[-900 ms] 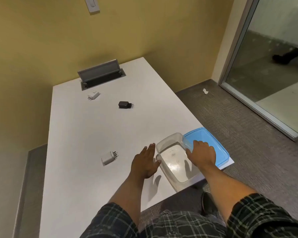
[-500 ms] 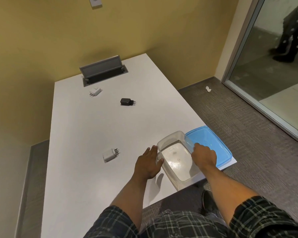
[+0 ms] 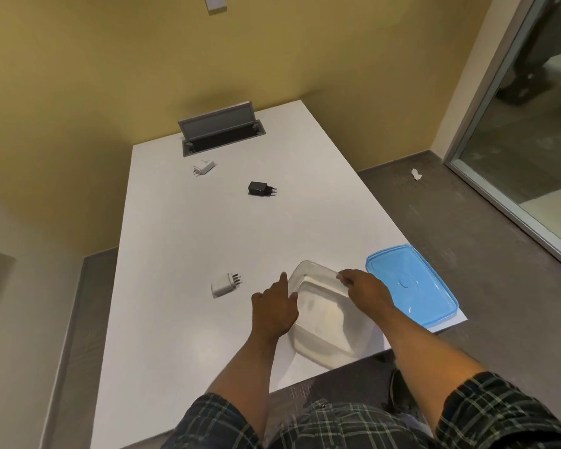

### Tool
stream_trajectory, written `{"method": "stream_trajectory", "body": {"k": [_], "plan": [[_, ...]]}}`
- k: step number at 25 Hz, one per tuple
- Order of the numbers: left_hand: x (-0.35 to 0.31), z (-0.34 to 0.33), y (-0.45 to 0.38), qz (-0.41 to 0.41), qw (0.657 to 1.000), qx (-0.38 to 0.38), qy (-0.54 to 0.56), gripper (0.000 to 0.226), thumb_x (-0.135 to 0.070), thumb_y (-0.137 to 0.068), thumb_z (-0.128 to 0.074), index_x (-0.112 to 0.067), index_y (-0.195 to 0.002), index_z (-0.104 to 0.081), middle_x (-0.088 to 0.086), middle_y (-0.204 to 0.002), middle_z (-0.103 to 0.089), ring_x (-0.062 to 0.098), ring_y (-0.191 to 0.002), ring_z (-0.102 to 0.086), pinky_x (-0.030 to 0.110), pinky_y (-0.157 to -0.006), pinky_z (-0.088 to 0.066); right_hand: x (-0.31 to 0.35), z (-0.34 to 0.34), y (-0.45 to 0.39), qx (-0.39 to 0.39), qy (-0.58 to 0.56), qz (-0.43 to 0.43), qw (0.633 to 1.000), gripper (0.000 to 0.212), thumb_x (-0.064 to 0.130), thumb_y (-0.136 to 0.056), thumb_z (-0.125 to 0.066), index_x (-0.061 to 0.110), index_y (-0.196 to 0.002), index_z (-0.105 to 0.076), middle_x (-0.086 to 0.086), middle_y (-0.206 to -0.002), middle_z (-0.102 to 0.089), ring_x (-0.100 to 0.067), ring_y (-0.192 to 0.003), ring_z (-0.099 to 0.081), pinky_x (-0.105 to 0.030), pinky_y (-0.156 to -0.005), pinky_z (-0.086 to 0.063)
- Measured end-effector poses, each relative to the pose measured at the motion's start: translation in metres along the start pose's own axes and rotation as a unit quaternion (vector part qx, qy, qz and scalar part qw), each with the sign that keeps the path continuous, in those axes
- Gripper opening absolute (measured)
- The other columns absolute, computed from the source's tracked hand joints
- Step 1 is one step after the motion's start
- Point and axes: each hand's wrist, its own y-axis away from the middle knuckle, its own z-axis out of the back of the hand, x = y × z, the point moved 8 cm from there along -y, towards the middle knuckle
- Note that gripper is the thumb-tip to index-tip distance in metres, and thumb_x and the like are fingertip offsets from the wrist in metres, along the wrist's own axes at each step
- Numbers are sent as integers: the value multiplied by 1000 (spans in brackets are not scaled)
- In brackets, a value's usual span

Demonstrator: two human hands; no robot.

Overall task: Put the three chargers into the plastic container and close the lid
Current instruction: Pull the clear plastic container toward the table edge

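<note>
A clear plastic container stands open and empty near the table's front right corner. My right hand grips its far rim. My left hand rests flat against its left wall, fingers together. The blue lid lies flat to the right of the container. A white charger with dark prongs lies just left of my left hand. A black charger sits mid-table, and another white charger lies farther back.
The white table ends close behind the container at its front edge. A grey cable hatch stands raised at the table's far end by the yellow wall. Grey carpet and a glass door are to the right.
The container has slid left, away from the blue lid. My right hand moved from the right wall to the far rim. My left hand stayed against the left wall.
</note>
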Motion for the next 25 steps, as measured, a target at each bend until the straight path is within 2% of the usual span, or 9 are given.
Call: {"method": "stream_trajectory", "body": {"k": [2, 5, 8, 10, 13, 16, 20, 25], "plan": [[15, 1, 5, 18, 1000, -12, 16, 51, -40, -108, -27, -17, -153, -33, 9, -138, -61, 33, -122, -60, 44, -103, -44, 23, -11, -2, 25, 4, 46, 999, 30, 24, -103, -44, 30, -116, -69, 7, -116, -70, -24, -105, -63, -40, -93, -50], [54, 7, 20, 72, 993, -52, 81, 36, -35, -108, -25, -15, -126, -49, 11, -116, -69, 38, -106, -66, 43, -90, -52, 68, -31, -8, 59, 55, 124, 989, 32, 20, -102, -44, 32, -119, -69, 10, -120, -69, -21, -107, -63, -36, -93, -47], [83, 6, 34, 116, 987, -58, 97, 31, -28, -107, -27, -11, -112, -52, 15, -102, -69, 40, -95, -67, 39, -77, -52, 96, -47, -11, 67, 98, 167, 979, 33, 19, -101, -45, 33, -118, -69, 12, -118, -69, -19, -107, -63, -34, -90, -44], [99, 6, 43, 150, 980, -61, 115, 27, -23, -104, -30, -9, -104, -54, 16, -98, -69, 41, -93, -67, 35, -73, -48, 110, -57, -13, 68, 101, 180, 976, 29, 25, -102, -47, 29, -122, -67, 8, -120, -67, -22, -111, -63, -35, -94, -44], [118, 6, 55, 190, 970, -64, 140, 26, -18, -100, -35, -7, -99, -58, 15, -99, -70, 39, -94, -68, 33, -72, -47, 128, -60, -18, 46, 136, 183, 973, 38, 39, -101, -50, 22, -134, -61, 0, -131, -60, -26, -120, -58, -39, -100, -44], [133, 5, 64, 215, 961, -70, 157, 29, -19, -100, -36, -4, -100, -61, 15, -100, -70, 37, -95, -68, 36, -78, -53, 131, -65, -23, 54, 200, 171, 963, 36, 28, -100, -48, 25, -134, -59, 1, -133, -57, -25, -120, -56, -37, -96, -44], [142, 2, 67, 234, 954, -64, 174, 30, -18, -99, -36, -6, -104, -64, 13, -105, -71, 35, -98, -68, 35, -81, -53, 127, -68, -26, 62, 209, 146, 965, 42, 10, -92, -47, 27, -128, -60, 1, -122, -58, -24, -113, -58, -34, -85, -46], [148, 2, 61, 235, 952, -65, 187, 30, -24, -102, -37, -8, -102, -62, 13, -103, -70, 36, -97, -67, 35, -78, -51, 133, -64, -38, 54, 241, 124, 961, 32, 13, -91, -48, 22, -116, -66, 2, -115, -62, -23, -106, -64, -33, -82, -48]]}}
